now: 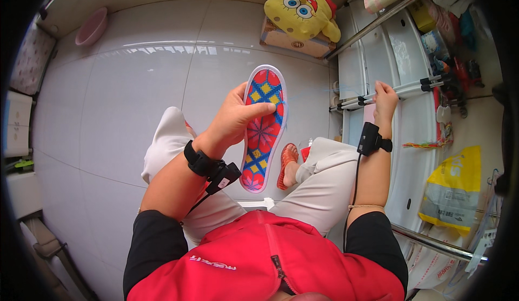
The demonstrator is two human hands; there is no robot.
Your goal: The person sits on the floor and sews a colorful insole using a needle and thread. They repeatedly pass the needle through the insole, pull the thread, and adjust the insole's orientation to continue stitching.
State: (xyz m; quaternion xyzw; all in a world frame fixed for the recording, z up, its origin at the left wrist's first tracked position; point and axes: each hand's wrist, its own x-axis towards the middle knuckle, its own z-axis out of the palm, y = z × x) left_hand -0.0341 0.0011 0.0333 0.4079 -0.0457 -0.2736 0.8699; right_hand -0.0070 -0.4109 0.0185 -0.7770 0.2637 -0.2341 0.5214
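Note:
My left hand point(233, 118) holds an embroidered insole point(261, 135) by its left edge, the thumb lying across the patterned face. Red, blue and yellow stitching covers the insole inside a pale bound rim. From its right edge, fine blue thread point(342, 89) stretches across to my right hand point(385, 98), which is raised well off to the right. The fingertips of that hand are pinched together at the thread's far end. Whether a needle sits between them is too small to tell. Short blue strands also hang at the insole's right edge.
A white drawer unit point(409, 122) with metal rails point(381, 21) stands close on the right. A yellow and grey bag point(452, 191) hangs there. Ahead, a yellow plush toy point(302, 13) rests on a small chest point(296, 41). A pink basin point(92, 27) leans by the far wall.

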